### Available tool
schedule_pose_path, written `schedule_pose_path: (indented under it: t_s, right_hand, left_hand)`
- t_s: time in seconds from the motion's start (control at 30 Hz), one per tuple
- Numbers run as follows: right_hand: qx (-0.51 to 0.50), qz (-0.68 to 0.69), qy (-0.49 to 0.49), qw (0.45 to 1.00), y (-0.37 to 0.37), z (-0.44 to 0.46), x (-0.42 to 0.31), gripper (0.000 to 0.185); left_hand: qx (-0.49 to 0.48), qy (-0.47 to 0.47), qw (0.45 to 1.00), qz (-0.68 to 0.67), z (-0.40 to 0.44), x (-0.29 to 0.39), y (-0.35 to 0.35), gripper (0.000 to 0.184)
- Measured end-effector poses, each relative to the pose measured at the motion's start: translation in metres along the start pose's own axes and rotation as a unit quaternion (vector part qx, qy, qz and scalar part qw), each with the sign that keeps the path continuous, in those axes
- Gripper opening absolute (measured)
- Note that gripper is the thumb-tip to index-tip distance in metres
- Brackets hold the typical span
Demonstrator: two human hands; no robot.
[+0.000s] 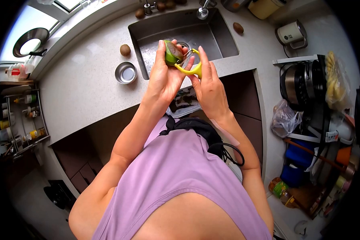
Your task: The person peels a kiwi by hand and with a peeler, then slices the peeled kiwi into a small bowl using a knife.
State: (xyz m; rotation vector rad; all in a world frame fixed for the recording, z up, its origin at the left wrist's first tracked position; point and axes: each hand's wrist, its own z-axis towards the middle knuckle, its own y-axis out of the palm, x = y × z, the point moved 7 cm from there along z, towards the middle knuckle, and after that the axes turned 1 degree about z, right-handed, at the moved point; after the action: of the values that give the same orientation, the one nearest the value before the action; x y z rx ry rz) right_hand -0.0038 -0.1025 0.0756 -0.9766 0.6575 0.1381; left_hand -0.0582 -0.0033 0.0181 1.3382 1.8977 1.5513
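My left hand (167, 78) is closed around a partly peeled kiwi (171, 55), whose bright green flesh shows beside a strip of brown skin. In my right hand (210, 89) is a yellow peeler (197, 71), its blade end at the right side of the kiwi. Both hands are over the front edge of the steel sink (225, 38). Left of the sink, a small metal bowl (125, 73) stands on the counter with a whole brown kiwi (125, 50) just behind it.
Another kiwi (238, 28) lies right of the sink, and several more sit behind it near the faucet (203, 13). Below my hands is a container (192, 109) with dark scraps. A kettle (293, 34) and a crowded rack (304, 80) stand at right, a spice rack (26, 116) at left.
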Motion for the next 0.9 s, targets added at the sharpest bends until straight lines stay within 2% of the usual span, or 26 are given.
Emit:
schedule_pose_path:
  t_s: [0.03, 0.07, 0.1, 0.17, 0.2, 0.23, 0.27, 0.3, 0.33, 0.43, 0.5, 0.57, 0.6, 0.77, 0.9]
  right_hand:
    - [0.050, 0.062, 0.012, 0.997, -0.004, 0.000, 0.006, 0.066]
    - [0.074, 0.108, 0.040, 0.991, -0.006, 0.001, 0.012, 0.055]
    - [0.076, 0.107, 0.040, 0.991, -0.008, 0.002, 0.014, 0.055]
    - [0.000, 0.247, 0.211, 0.946, 0.002, -0.001, 0.042, 0.039]
    - [0.015, 0.314, 0.212, 0.925, 0.004, 0.001, 0.048, 0.029]
    - [0.018, 0.314, 0.213, 0.925, 0.003, 0.002, 0.052, 0.029]
    - [0.014, 0.451, 0.267, 0.852, 0.009, -0.001, 0.059, 0.030]
    - [0.010, 0.576, 0.312, 0.756, 0.017, -0.004, 0.061, 0.032]
    - [0.015, 0.607, 0.315, 0.730, 0.019, -0.003, 0.058, 0.041]
    - [-0.004, 0.622, 0.321, 0.715, 0.007, 0.007, 0.044, 0.050]
    - [-0.025, 0.613, 0.331, 0.717, 0.005, 0.012, 0.042, 0.043]
    - [-0.103, 0.527, 0.308, 0.785, 0.008, 0.015, 0.038, 0.031]
    - [-0.098, 0.503, 0.316, 0.799, 0.007, 0.016, 0.034, 0.022]
    - [-0.102, 0.511, 0.329, 0.788, 0.013, 0.013, 0.036, 0.017]
    - [-0.123, 0.479, 0.312, 0.811, 0.017, 0.012, 0.037, 0.020]
  left_hand:
    - [-0.001, 0.001, 1.000, 0.000, 0.000, 0.000, 0.001, 0.038]
    - [0.006, 0.036, 0.999, 0.015, 0.000, 0.006, 0.001, 0.039]
    - [0.012, 0.071, 0.997, 0.029, 0.000, 0.010, 0.002, 0.040]
    - [-0.008, 0.102, 0.993, 0.057, -0.003, 0.014, 0.008, 0.043]
    - [-0.022, 0.105, 0.991, 0.074, -0.004, 0.016, 0.011, 0.045]
    - [-0.035, 0.109, 0.989, 0.092, -0.005, 0.017, 0.014, 0.047]
    - [-0.046, 0.106, 0.987, 0.109, -0.007, 0.017, 0.017, 0.048]
    - [-0.047, 0.105, 0.987, 0.110, -0.007, 0.016, 0.018, 0.048]
    - [-0.068, 0.126, 0.980, 0.141, -0.009, 0.016, 0.023, 0.048]
    - [-0.100, 0.162, 0.960, 0.204, -0.011, 0.014, 0.030, 0.048]
    - [-0.110, 0.179, 0.948, 0.238, -0.013, 0.014, 0.034, 0.048]
    - [-0.123, 0.190, 0.938, 0.264, -0.014, 0.013, 0.038, 0.051]
    - [-0.125, 0.189, 0.938, 0.264, -0.014, 0.012, 0.039, 0.051]
    - [-0.110, 0.188, 0.943, 0.251, -0.010, 0.012, 0.037, 0.049]
    - [-0.098, 0.172, 0.950, 0.242, -0.007, 0.010, 0.027, 0.047]
